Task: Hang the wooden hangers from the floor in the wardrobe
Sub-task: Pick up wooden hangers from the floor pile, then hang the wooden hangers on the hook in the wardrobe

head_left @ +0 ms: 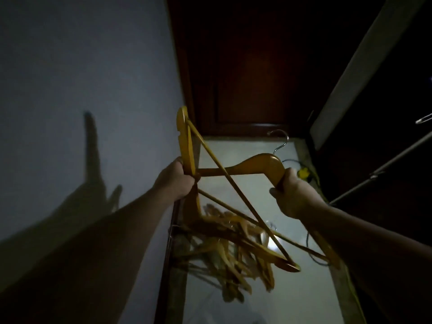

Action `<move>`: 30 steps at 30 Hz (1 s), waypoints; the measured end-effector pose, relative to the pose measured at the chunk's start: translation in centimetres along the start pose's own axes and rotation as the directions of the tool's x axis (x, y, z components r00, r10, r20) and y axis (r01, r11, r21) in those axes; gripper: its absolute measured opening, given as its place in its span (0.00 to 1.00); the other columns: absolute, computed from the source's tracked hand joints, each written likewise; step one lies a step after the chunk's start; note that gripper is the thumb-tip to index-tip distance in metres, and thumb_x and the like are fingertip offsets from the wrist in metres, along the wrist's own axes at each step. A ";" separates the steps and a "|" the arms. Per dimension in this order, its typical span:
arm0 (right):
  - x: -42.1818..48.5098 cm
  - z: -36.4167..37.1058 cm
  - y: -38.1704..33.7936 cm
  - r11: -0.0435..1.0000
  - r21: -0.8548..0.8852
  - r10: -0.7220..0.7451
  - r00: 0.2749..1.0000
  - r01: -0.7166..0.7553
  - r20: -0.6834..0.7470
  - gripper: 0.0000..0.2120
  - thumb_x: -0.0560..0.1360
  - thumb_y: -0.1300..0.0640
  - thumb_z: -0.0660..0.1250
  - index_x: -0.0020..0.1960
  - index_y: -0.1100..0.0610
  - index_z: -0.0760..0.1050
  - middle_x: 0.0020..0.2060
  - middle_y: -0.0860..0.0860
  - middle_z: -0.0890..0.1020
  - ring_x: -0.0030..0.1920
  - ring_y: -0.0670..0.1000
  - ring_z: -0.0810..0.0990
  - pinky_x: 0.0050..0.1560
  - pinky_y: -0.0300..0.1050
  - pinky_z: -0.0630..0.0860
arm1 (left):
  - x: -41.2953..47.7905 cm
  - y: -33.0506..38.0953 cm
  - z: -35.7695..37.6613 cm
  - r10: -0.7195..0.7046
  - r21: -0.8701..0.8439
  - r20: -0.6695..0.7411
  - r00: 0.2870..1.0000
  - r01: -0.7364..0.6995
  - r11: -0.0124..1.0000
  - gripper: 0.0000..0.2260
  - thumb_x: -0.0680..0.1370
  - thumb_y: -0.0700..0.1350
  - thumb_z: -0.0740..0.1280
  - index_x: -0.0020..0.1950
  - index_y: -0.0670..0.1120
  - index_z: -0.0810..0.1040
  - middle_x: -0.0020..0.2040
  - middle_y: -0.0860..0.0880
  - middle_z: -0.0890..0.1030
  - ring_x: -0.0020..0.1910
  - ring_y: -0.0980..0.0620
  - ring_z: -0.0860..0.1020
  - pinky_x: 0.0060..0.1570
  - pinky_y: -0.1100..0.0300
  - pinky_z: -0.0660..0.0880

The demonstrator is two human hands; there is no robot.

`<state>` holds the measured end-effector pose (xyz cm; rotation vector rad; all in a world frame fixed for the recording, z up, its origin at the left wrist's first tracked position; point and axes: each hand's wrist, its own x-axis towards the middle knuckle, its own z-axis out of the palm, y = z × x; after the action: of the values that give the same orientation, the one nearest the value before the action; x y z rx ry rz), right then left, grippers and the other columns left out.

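My left hand is closed around a wooden hanger that stands almost on end, its crossbar slanting down to the right. My right hand grips a second wooden hanger near its neck, and its metal hook points up and away. The two hangers cross each other between my hands. Below them a pile of several wooden hangers lies on the pale floor. At the right edge a grey wardrobe rail runs diagonally inside the dark wardrobe.
A dark brown door closes the far end of the narrow floor. A grey wall runs along the left. A yellow plug with a cable lies on the floor near the wardrobe. A metal handle shows at far right.
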<state>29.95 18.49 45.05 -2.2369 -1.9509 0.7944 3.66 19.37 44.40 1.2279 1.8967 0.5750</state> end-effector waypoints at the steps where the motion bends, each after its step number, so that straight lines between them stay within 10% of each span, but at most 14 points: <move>1: -0.9 -2.4 -0.6 0.999 0.040 0.008 0.999 -0.006 -0.034 0.16 0.81 0.52 0.64 0.61 0.60 0.64 0.38 0.52 0.75 0.38 0.52 0.78 0.39 0.46 0.75 | -0.8 2.4 -1.2 0.038 -0.006 0.006 0.999 -0.038 0.999 0.12 0.78 0.44 0.68 0.61 0.48 0.74 0.52 0.43 0.80 0.53 0.41 0.79 0.55 0.40 0.79; 7: -7.2 -15.2 -2.3 0.977 0.212 0.036 0.983 0.003 -0.180 0.19 0.80 0.51 0.66 0.66 0.58 0.64 0.51 0.57 0.79 0.52 0.58 0.81 0.53 0.53 0.78 | -6.8 15.9 -6.9 0.275 -0.048 0.058 0.960 -0.272 0.961 0.11 0.78 0.44 0.69 0.59 0.45 0.74 0.50 0.41 0.80 0.50 0.42 0.80 0.54 0.43 0.79; 19: -24.6 -37.3 6.2 0.975 0.202 0.179 0.859 -0.091 -0.480 0.17 0.82 0.51 0.63 0.64 0.59 0.63 0.43 0.53 0.78 0.41 0.53 0.79 0.40 0.47 0.74 | -22.4 38.3 -4.3 0.612 -0.013 0.105 0.784 -0.615 0.789 0.05 0.79 0.47 0.69 0.48 0.53 0.73 0.46 0.46 0.81 0.45 0.47 0.81 0.45 0.51 0.78; 30: -49.7 -50.6 20.9 0.903 0.301 0.430 0.665 -0.307 -0.611 0.21 0.82 0.52 0.63 0.70 0.55 0.58 0.42 0.54 0.77 0.37 0.51 0.78 0.38 0.49 0.78 | -45.4 53.7 6.4 0.833 -0.066 0.325 0.448 -0.868 0.493 0.07 0.79 0.48 0.69 0.55 0.52 0.73 0.46 0.49 0.80 0.43 0.52 0.80 0.41 0.58 0.77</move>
<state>67.11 -18.24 97.41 -2.3709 -1.0632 0.1024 48.16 1.12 96.16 2.2229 0.9027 0.7171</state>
